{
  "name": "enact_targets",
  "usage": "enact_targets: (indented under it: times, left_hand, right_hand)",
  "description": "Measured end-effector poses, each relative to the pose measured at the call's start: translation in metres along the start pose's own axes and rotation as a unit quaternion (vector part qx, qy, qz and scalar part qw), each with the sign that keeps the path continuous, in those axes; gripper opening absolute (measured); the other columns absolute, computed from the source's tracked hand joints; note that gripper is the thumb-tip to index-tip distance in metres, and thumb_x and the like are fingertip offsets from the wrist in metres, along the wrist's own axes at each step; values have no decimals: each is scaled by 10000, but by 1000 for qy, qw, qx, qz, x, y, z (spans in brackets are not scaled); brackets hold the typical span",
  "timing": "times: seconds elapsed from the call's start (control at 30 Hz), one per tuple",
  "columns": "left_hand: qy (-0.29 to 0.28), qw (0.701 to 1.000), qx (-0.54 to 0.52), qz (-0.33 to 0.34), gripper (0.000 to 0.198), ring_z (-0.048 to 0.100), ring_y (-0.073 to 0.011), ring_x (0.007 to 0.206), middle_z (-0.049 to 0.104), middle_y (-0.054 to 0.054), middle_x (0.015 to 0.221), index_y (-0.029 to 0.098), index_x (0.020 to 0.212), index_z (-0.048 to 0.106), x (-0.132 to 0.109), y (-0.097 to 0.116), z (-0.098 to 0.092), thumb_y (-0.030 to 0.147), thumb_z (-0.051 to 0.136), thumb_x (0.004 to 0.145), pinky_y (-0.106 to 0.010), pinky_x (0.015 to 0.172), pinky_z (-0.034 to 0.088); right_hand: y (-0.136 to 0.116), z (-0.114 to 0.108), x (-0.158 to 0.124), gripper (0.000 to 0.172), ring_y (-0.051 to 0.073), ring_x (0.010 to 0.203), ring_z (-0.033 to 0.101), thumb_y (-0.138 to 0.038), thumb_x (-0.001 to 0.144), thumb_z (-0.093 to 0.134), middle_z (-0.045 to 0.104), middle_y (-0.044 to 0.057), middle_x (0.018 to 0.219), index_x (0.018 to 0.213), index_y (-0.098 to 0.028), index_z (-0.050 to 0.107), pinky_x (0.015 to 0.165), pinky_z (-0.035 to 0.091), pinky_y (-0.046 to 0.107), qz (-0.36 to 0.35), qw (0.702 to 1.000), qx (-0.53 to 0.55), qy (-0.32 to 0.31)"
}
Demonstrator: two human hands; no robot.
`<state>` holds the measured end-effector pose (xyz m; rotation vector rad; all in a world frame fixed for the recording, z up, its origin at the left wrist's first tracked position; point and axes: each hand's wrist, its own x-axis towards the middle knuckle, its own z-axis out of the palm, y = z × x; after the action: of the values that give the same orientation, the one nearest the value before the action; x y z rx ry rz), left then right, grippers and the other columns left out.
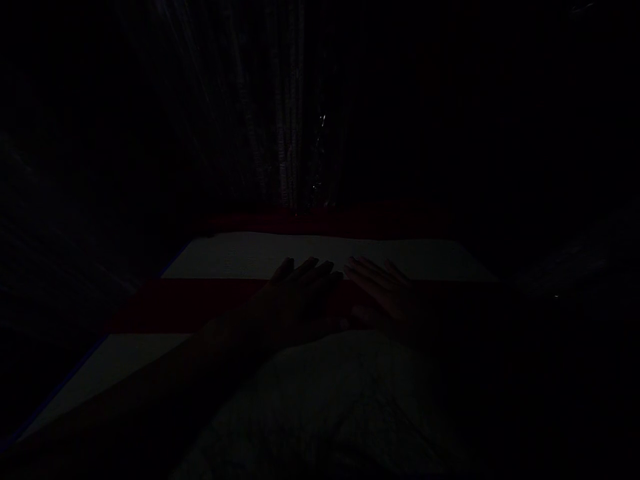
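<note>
Two hands, palms down, on red-white banded, blue-edged cloth-like sheet.

Cloth: broad alternating bands, dark red and greyish white; left edge blue. Background near-black.

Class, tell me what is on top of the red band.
The left hand and right hand are over the red band, fingertips reaching past it over the pale strip. The band directly beneath the hands is covered.
</note>
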<state>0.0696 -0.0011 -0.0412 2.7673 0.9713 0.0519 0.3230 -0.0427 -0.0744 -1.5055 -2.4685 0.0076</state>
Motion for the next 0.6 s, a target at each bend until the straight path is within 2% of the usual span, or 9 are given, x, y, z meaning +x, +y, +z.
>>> enact_targets:
  times: [0.1, 0.23, 0.37, 0.5, 0.6]
  left_hand:
    - [-3, 1000, 6, -3, 929, 73, -331, 1584, 104, -88, 1701, 223, 1648, 225, 1, 0, 1, 834, 316, 955, -632, 1254, 48]
    - [-1, 1000, 10, -3, 911, 72, -319, 1586, 102, -69, 1702, 237, 1651, 213, 1, 0, 2, 826, 314, 963, -625, 1257, 43]
    - [-2, 1000, 7, -5, 895, 69, -316, 1587, 80, -44, 1704, 258, 1652, 206, 0, -1, 1, 818, 330, 965, -621, 1261, 56]
    - [-3, 1000, 6, -2, 885, 62, -319, 1586, 77, -37, 1703, 264, 1653, 199, 0, -2, 1, 814, 323, 970, -626, 1262, 50]
    - [-1, 1000, 6, 1, 882, 68, -322, 1585, 77, -31, 1704, 270, 1652, 202, 0, -3, 1, 817, 318, 969, -624, 1263, 50]
  right_hand:
    - [-1, -1, 0, 691, 266, 1545, 271, -635, 1037, 292, 310, 63, 1656, 1578, -214, 380, 1257, 186, 626, 2, 1000, -2, -10]
    - [-2, -3, 1, 708, 254, 1565, 211, -644, 1039, 272, 261, 52, 1675, 1603, -218, 325, 1267, 159, 615, -5, 1000, -6, 6]
    - [-2, 0, 0, 730, 249, 1558, 237, -672, 1031, 275, 274, 47, 1669, 1593, -213, 345, 1267, 170, 612, 4, 1000, -2, -24]
    - [-2, 0, 1, 759, 249, 1567, 205, -711, 1017, 272, 232, 17, 1683, 1614, -243, 295, 1269, 169, 611, 16, 1000, 2, -5]
    - [-2, -1, 1, 776, 253, 1566, 208, -729, 1011, 254, 239, 23, 1680, 1609, -237, 311, 1267, 163, 615, 12, 1000, -1, -28]
